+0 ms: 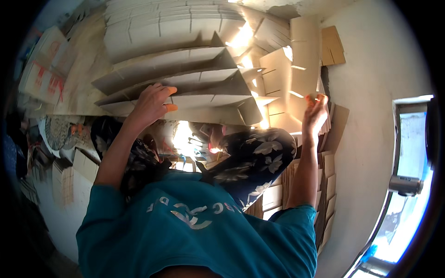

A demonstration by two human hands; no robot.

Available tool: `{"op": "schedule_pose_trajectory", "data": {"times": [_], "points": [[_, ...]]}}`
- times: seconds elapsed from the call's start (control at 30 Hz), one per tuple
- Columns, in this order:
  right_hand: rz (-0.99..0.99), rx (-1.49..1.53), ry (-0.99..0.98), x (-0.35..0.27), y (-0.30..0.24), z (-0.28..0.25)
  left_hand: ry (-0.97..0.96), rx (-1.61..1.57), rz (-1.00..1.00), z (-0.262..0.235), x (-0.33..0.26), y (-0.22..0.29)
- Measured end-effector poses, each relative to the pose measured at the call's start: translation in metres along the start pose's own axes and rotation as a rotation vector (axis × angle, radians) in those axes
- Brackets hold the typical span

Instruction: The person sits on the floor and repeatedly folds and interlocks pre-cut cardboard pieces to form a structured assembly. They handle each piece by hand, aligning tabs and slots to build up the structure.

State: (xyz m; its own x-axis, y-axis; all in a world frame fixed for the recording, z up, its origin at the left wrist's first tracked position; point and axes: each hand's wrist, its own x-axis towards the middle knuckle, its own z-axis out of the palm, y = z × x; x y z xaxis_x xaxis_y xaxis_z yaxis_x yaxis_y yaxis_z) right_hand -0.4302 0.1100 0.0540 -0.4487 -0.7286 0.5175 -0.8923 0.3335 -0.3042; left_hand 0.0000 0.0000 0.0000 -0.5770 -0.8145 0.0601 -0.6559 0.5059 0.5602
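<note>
Long grey cardboard divider strips stand on edge in rows before me, joined at their right ends by a slanting cross strip. My left hand is over the nearest long strip, its thumb and forefinger spread on either side of the top edge. Orange covers sit on those fingertips. At the right, my right hand is raised beside upright slotted cardboard pieces, fingers pinched together. Orange shows at its fingertips too; whatever lies between them cannot be made out.
Stacked slotted cardboard fills the far side of the table. A white box with red marks stands at far left. More cardboard stacks line the white wall near my right arm. A window is beyond.
</note>
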Motion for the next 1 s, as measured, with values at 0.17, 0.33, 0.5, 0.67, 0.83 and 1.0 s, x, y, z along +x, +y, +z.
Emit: {"op": "schedule_pose_trajectory", "data": {"times": [0.17,0.33,0.5,0.67,0.83,1.0], "points": [[-0.055,0.349,-0.043,0.004,-0.124,-0.038,0.087,0.053,0.149,0.01,-0.006,-0.027],[-0.281,0.481,-0.429,-0.006,-0.158,-0.018,0.036,0.041,0.106,0.02,0.003,-0.019],[-0.269,0.564,-0.562,-0.01,-0.171,0.007,0.057,0.07,0.11,0.025,0.007,-0.015],[-0.379,0.611,-0.6,-0.015,-0.173,0.028,0.072,0.043,0.12,0.03,0.01,-0.017],[-0.425,0.549,-0.609,-0.007,-0.168,0.043,0.015,0.026,0.132,0.023,0.014,-0.014],[-0.427,0.5,-0.571,-0.008,-0.171,0.039,0.369,-0.031,0.18,0.003,0.042,-0.02]]}}
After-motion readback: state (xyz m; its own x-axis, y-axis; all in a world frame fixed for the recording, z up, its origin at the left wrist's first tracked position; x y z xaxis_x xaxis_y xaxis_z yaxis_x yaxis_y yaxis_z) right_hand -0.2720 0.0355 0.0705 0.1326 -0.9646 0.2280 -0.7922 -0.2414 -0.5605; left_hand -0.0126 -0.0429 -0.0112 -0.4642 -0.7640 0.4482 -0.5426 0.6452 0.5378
